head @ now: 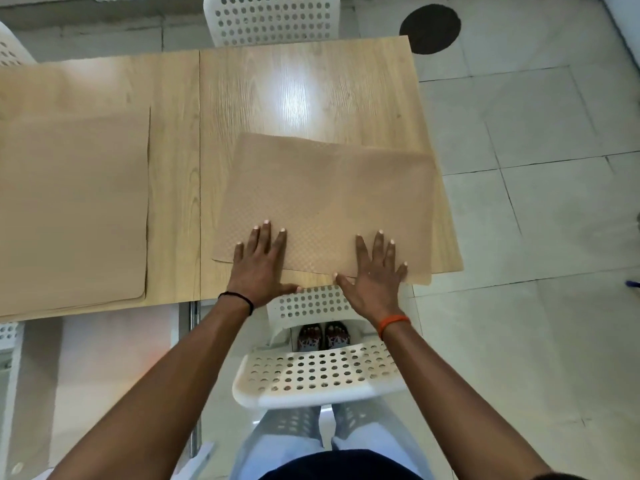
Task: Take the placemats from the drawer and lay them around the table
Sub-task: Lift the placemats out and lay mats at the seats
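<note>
A tan textured placemat (pixel 329 199) lies on the right part of the wooden table (pixel 294 91), slightly skewed, its near right corner hanging past the table's edge. My left hand (pixel 259 261) presses flat on the mat's near left part with fingers straight. My right hand (pixel 375 268) presses flat on its near right part, thumb at the mat's near edge. Other tan placemats (pixel 72 209) lie stacked on the left part of the table; how many are there I cannot tell.
A white perforated chair (pixel 311 375) stands between me and the table, pushed partly under it. Another white chair (pixel 270 19) stands at the far side, and one (pixel 10 46) at the far left. Tiled floor with a black round spot (pixel 429 27) lies to the right.
</note>
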